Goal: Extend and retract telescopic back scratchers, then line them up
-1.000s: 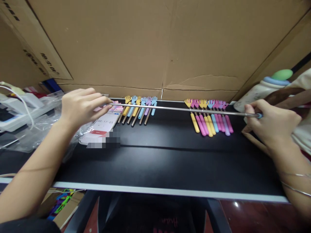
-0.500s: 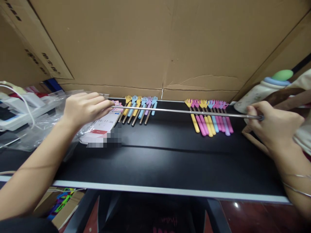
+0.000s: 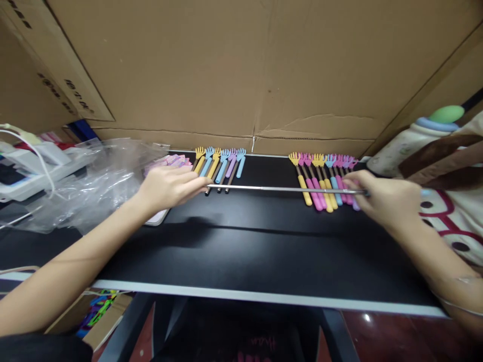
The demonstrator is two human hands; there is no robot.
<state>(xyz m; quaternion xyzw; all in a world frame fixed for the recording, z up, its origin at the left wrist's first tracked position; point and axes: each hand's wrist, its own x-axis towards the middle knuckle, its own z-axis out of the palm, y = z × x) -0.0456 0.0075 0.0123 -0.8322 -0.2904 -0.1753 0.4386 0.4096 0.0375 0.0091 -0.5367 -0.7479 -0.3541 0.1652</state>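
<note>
A thin telescopic metal rod (image 3: 264, 188) spans level above the black table between my two hands. My left hand (image 3: 169, 187) is closed on its left end, covering that tip. My right hand (image 3: 388, 198), slightly blurred, grips the right end, where a dark tip shows by the thumb. Behind the rod's left part lies a row of small hand-shaped back scratchers (image 3: 221, 166) with yellow, blue and purple sleeves and bare metal ends. A second row of back scratchers (image 3: 324, 183) in yellow, pink, blue and purple lies behind its right part.
Clear plastic bags (image 3: 101, 186) and a white power strip (image 3: 37, 171) occupy the left side. A phone (image 3: 158, 217) is mostly under my left hand. At right stand a white bottle (image 3: 403, 146) and a printed bag (image 3: 449, 221). Cardboard (image 3: 226, 65) walls the back.
Both hands have come closer together and nearer to me, and the rod between them has become shorter. My left hand now covers most of the phone.
</note>
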